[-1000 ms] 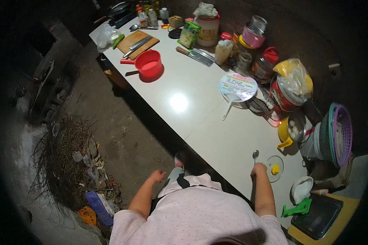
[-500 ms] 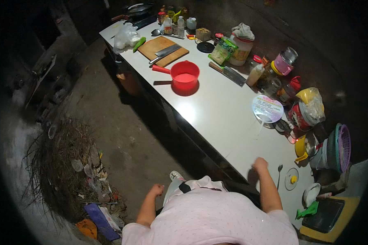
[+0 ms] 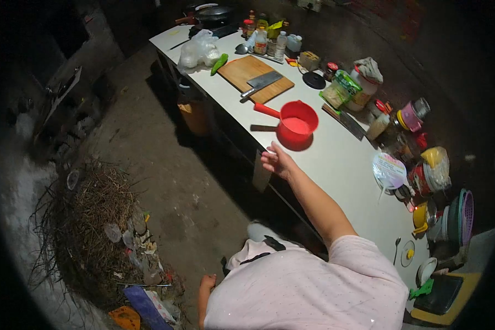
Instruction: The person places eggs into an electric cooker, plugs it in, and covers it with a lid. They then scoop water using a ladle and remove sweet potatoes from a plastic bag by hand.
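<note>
My right hand (image 3: 279,161) reaches over the table's front edge with its fingers apart and holds nothing. Just beyond its fingertips stands a red plastic dipper (image 3: 298,118), upright, handle pointing left toward the cutting board; a small gap lies between hand and dipper. My left hand (image 3: 208,281) hangs low beside my body over the floor, its fingers too small and dark to make out. Behind the dipper, a cleaver (image 3: 264,81) lies across the wooden cutting board (image 3: 242,69). A green pepper (image 3: 219,64) rests at the board's left edge.
Another knife (image 3: 351,124) lies to the dipper's right. Jars and bottles line the wall side, near a white plastic bag (image 3: 199,50) and a round fan (image 3: 389,170). An orange bucket (image 3: 194,116) stands under the table; a twig pile (image 3: 96,212) lies on the floor.
My right hand has moved forward and left along the table, from near the spoon to beside the dipper, and its fingers have spread. My left hand has dropped back. The view has shifted.
</note>
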The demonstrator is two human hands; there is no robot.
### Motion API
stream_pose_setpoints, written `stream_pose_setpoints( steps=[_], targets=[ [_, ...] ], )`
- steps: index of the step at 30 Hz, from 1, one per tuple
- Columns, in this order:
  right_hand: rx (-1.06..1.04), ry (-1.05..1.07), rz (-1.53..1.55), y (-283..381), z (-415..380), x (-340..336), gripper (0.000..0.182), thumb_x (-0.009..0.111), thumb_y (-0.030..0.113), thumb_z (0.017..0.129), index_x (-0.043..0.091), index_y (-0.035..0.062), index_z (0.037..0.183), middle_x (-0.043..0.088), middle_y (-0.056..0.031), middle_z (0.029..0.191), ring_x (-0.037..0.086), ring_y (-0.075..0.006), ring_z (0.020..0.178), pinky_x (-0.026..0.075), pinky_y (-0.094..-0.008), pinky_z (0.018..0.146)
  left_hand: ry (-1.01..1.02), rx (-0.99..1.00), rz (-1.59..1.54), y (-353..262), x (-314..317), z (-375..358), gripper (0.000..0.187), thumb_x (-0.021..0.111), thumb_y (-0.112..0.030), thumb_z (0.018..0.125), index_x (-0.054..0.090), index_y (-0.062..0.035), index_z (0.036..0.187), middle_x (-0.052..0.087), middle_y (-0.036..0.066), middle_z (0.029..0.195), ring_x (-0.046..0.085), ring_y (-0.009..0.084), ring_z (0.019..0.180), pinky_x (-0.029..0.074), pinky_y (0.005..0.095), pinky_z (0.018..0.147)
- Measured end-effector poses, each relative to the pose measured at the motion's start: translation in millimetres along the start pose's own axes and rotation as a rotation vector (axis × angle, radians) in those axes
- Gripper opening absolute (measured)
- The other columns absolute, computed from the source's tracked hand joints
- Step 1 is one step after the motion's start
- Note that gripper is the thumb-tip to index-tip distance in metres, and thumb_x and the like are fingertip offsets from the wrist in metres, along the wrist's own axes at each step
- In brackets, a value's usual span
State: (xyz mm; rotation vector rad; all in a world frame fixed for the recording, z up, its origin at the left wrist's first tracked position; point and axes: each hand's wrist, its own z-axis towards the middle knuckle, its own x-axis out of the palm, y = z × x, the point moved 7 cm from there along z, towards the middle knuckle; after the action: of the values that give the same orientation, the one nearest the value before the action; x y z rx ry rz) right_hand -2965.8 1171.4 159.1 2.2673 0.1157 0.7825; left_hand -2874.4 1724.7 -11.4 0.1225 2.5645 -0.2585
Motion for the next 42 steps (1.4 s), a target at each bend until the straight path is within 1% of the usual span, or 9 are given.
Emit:
stream_pose_setpoints(
  steps=[2,8,11,14,18,24,30,32,42],
  targets=[
    [-0.076,-0.128,0.100,17.6,50.8,4.7,0.060,0.053,0.053,0.081,0.039,0.0085,0.119,0.051,-0.0121,0.112,0.055,-0.0241,0.097,0.048,-0.0396,0.079,-0.006,0.151,-0.297,-9.1,-8.9,36.2,0.036,0.053,-0.031,0.084,0.062,0.0033,0.088,0.063,0.018,0.085,0.061,0.0261,0.067,0.048,0.0384,0.065],
    [-0.282,-0.335,0.598,59.4,159.0,13.2,0.090,0.060,0.061,0.071,0.025,0.0049,0.132,0.033,-0.0181,0.133,0.037,-0.0311,0.122,0.034,-0.0486,0.094,0.132,0.264,-0.138,-80.1,-119.0,151.6,0.037,0.053,-0.031,0.085,0.058,0.0022,0.100,0.062,0.013,0.080,0.059,0.0225,0.062,0.048,0.0336,0.060],
    [-0.330,-0.295,0.742,76.9,212.1,-2.4,0.077,0.062,0.054,0.072,0.033,0.0057,0.124,0.042,-0.0160,0.123,0.044,-0.0292,0.110,0.036,-0.0471,0.092,-0.096,0.277,-0.273,-116.9,-204.5,199.5,0.035,0.051,-0.029,0.086,0.058,0.0012,0.100,0.062,0.010,0.077,0.057,0.0207,0.059,0.047,0.0326,0.058],
    [-0.633,-0.591,0.762,80.5,275.4,-94.5,0.047,0.062,0.040,0.076,0.045,0.0075,0.105,0.052,-0.0096,0.099,0.051,-0.0228,0.090,0.045,-0.0388,0.081,0.078,0.156,-0.481,-141.1,-294.8,200.0,0.032,0.050,-0.027,0.087,0.058,0.0021,0.099,0.062,0.009,0.077,0.058,0.0203,0.061,0.047,0.0333,0.057],
    [-0.702,-0.770,0.774,151.6,214.0,24.5,0.026,0.060,0.026,0.079,0.047,0.0085,0.093,0.051,-0.0047,0.082,0.053,-0.0204,0.075,0.048,-0.0329,0.070,-0.098,0.136,-0.701,-92.3,-373.7,242.2,0.033,0.048,-0.033,0.089,0.058,-0.0008,0.087,0.058,0.007,0.069,0.055,0.0169,0.060,0.045,0.0326,0.054],
    [-0.873,-0.173,0.207,233.9,250.3,267.1,0.033,0.057,0.025,0.084,0.043,0.0056,0.107,0.050,-0.0040,0.077,0.050,-0.0131,0.069,0.045,-0.0273,0.063,0.141,0.051,-0.078,-157.4,-486.0,304.6,0.043,0.042,-0.039,0.089,0.058,0.0002,0.084,0.061,0.016,0.082,0.058,0.0297,0.073,0.045,0.0407,0.069],
    [-0.447,0.385,0.065,177.1,321.5,513.9,0.043,0.052,0.024,0.085,0.040,0.0001,0.118,0.050,-0.0055,0.083,0.049,-0.0115,0.071,0.045,-0.0237,0.061,-0.210,0.503,0.117,-349.4,-736.4,339.2,0.053,0.047,-0.043,0.085,0.048,-0.0008,0.117,0.049,0.020,0.121,0.047,0.0351,0.112,0.038,0.0449,0.093],
    [-0.374,0.426,-0.075,152.0,360.5,573.5,0.044,0.055,0.024,0.083,0.042,-0.0005,0.117,0.050,-0.0046,0.081,0.050,-0.0101,0.068,0.044,-0.0222,0.056,-0.468,0.617,0.218,-402.8,-820.7,301.2,0.037,0.050,-0.034,0.084,0.056,-0.0039,0.105,0.057,0.018,0.108,0.055,0.0352,0.099,0.045,0.0457,0.080],
    [0.204,0.362,-0.005,91.8,557.6,786.3,0.029,0.054,0.028,0.081,0.049,0.0074,0.102,0.053,-0.0039,0.070,0.051,-0.0147,0.057,0.045,-0.0244,0.049,-0.233,0.646,0.607,-514.2,-1025.4,404.6,0.037,0.049,-0.035,0.085,0.054,-0.0084,0.111,0.057,0.014,0.109,0.054,0.0306,0.103,0.043,0.0474,0.082]
  ],
)
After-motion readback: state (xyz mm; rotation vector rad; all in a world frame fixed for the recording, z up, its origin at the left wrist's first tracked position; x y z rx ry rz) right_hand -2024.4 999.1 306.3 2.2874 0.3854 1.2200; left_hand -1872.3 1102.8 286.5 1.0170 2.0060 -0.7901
